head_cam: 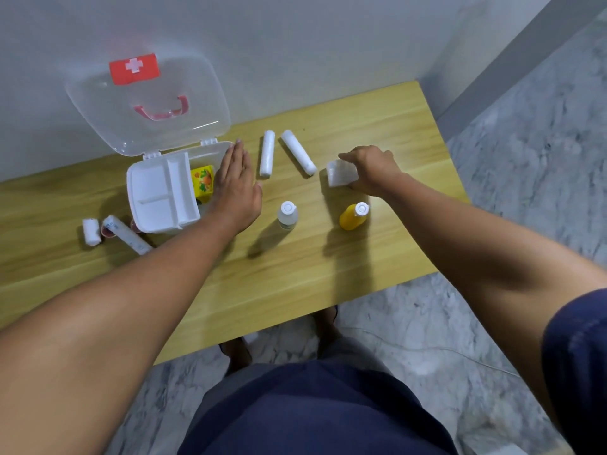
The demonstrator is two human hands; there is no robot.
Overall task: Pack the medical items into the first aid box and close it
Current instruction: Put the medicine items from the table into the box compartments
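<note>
Near edge of the tabletop is bare. Next row in: clear bottle and orange bottle, both upright, caps up, toward the right half.

Left end: short gauze roll and a longer wrapped roll, its long axis running diagonally, near end toward the front edge.

Right hand is pinching a white pad near the right edge, fingers over the top, thumb side hidden. Left hand is flat, fingers spread and straight, pressed against the right wall of the first aid box; looks like it's steadying it.

Box sits back-left, lid up against the wall, white divider tray skewed over the opening, yellow carton already inside.

Two long rolls lie between the hands, long axes pointing roughly at the back edge, splayed in a V.

Suggest: lift the pad clear over both rolls, drop it beside the carton, keep the left hand bracing the box.
</note>
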